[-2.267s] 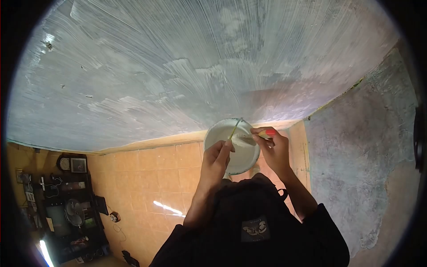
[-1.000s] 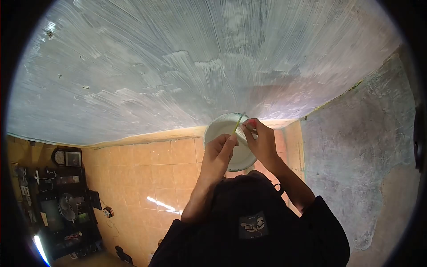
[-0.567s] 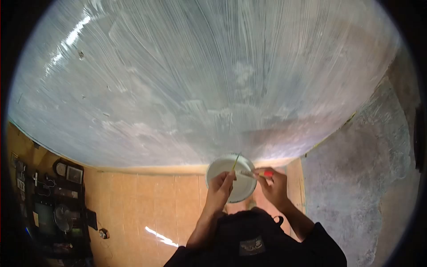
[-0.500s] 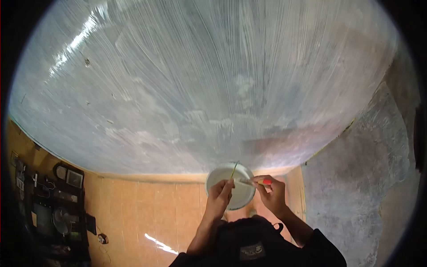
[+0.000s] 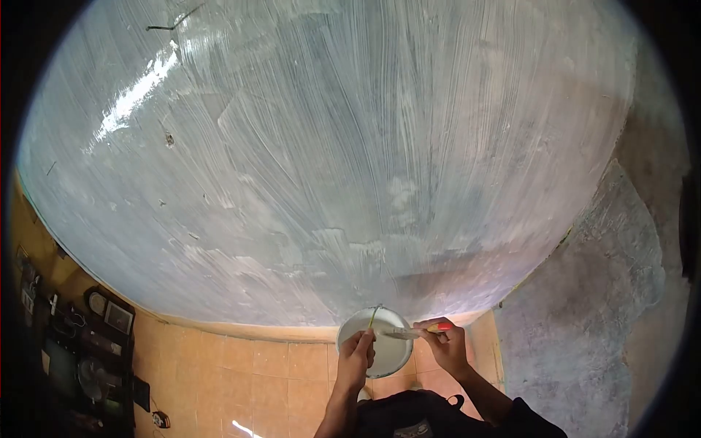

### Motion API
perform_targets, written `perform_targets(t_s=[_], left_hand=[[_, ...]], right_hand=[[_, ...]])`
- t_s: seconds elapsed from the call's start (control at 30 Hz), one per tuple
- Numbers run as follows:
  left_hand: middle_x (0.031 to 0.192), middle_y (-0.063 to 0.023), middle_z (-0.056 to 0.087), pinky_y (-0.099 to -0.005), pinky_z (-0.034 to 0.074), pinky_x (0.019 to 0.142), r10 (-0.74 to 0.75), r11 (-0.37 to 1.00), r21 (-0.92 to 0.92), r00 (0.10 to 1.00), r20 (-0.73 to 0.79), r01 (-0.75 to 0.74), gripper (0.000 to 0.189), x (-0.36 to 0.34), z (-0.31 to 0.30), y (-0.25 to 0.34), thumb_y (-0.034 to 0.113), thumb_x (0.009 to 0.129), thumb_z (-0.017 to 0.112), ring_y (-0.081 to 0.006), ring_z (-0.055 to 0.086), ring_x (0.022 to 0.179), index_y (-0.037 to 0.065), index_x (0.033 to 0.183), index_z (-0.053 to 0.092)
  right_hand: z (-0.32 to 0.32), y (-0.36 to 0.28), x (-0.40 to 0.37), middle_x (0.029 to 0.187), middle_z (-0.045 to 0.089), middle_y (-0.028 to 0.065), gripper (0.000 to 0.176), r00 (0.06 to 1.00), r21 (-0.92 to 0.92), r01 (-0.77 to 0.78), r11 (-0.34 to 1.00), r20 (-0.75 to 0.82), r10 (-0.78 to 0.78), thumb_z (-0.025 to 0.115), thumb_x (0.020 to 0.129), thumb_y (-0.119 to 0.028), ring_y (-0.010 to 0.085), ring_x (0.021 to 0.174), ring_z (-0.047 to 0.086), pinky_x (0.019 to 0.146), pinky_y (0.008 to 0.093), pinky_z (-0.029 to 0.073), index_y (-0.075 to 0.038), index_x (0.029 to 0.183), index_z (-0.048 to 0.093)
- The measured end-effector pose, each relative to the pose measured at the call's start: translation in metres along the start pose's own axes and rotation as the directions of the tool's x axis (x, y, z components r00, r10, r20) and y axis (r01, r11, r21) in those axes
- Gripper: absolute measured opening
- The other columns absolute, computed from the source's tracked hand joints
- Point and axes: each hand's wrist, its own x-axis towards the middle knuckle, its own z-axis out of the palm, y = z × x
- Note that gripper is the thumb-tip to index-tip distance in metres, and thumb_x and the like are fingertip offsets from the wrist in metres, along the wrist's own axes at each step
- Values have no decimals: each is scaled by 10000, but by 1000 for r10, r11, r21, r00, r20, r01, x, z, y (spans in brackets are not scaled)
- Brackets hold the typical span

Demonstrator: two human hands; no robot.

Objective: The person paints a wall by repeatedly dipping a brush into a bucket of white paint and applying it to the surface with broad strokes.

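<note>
Round white paint pail (image 5: 383, 358) held in the air above the orange tiled floor (image 5: 255, 365) | left hand (image 5: 356, 356) fingers clenched on its thin wire handle (image 5: 373, 318) | right hand (image 5: 447, 347) grasping the red-handled brush (image 5: 418, 333) across the rim | we judge the pail light, sloshing and slick: grip the wire.

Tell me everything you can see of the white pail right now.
The white pail is round and looks plastic, seen straight into its open mouth, its inside coated white. A thin yellow-green handle arches over the rim. The left hand grips it at the rim. The right hand holds a red-handled brush with its pale end over the opening. The orange floor tiles lie behind it.
</note>
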Motion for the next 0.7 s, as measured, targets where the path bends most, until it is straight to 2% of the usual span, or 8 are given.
perform_targets(t_s=[0.07,0.13,0.27,0.33,0.47,0.53,0.6,0.7], left_hand=[[607,95,322,-222,180,417,3,998,-65,1000,-29,-5,220,3,-2,-1,231,987,533,-13,271,472,66,843,557],[608,95,313,-222,177,415,-5,994,-105,1000,-30,2,217,3,0,2,226,988,526,-14,266,471,70,840,553],[603,96,298,-222,169,412,-13,985,-174,1000,-24,9,208,5,2,7,213,990,504,-14,253,467,78,839,547],[601,97,296,-221,168,412,-6,986,-169,1000,-14,4,206,8,-2,11,212,990,503,-13,251,465,79,839,548],[594,100,289,-221,165,412,12,992,-122,1000,-12,-13,212,7,-2,15,213,989,502,-13,243,462,81,829,547],[594,99,290,-222,165,413,13,993,-117,1000,-22,-15,215,5,-2,18,213,987,504,-14,243,462,81,823,546],[594,98,291,-223,164,413,7,993,-115,999,-34,-11,218,3,-4,17,214,986,506,-15,242,463,82,817,545],[595,97,293,-225,163,414,3,992,-128,999,-41,-8,221,3,-8,11,213,984,508,-16,245,464,81,811,545]], right_hand=[[-7,1,0,1029,682,158,80,999,124,32,992,-32,-28,602,918,48,227,1024,667,921,332,530,36,997,604],[-15,-2,1,1027,680,173,97,999,115,21,993,-27,-18,592,910,65,255,1048,658,945,366,516,26,998,589],[-29,-23,18,1011,690,204,139,970,112,226,968,-123,-212,629,841,102,282,1034,669,945,395,515,30,956,595],[-39,-41,42,999,697,205,160,917,-111,393,913,-20,-398,630,824,129,285,1013,682,917,399,533,24,943,614],[-40,-92,112,997,710,173,164,801,-225,596,770,115,-587,656,833,105,257,1010,687,872,356,556,20,973,661],[-34,-120,145,998,715,159,166,790,-209,613,762,140,-597,668,843,76,226,1006,688,827,314,567,19,999,668],[-32,-145,175,1008,716,148,147,732,-376,675,635,232,-641,652,865,57,205,987,690,787,296,572,16,1005,669],[-32,-178,211,1008,714,142,123,686,-312,727,612,296,-664,645,875,45,216,956,695,803,302,566,23,994,668]])
